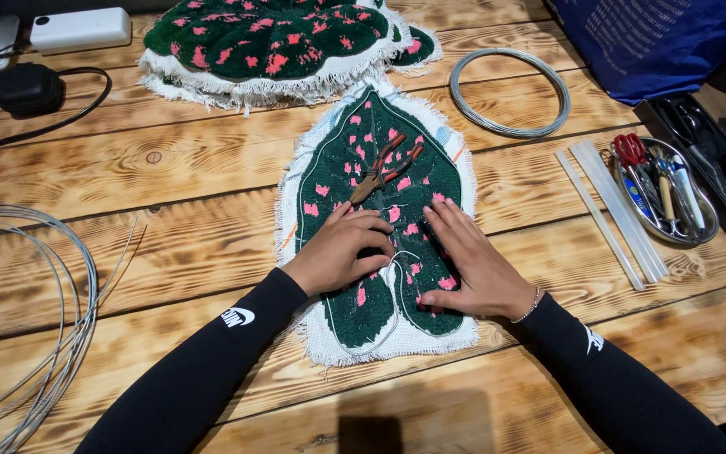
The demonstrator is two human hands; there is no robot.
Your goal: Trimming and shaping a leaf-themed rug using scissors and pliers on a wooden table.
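Head view: left hand [339, 250] and right hand [474, 265] press flat, gripping nothing, on leaf-shaped tufted rug [380, 160]; wire [394, 262] partly laid along its border, pliers [384, 168] at 12 o'clock.

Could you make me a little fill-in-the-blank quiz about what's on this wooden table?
1. Both hands, the left hand and the right hand, press flat on a tufted piece shaped like a ____.
2. The pliers lying on that piece have ____ handles.
3. The wire coil beyond the right hand is wound into a ____ shape.
4. The red-handled scissors lie in a small metal ____.

Missing words: leaf; red; round; tray
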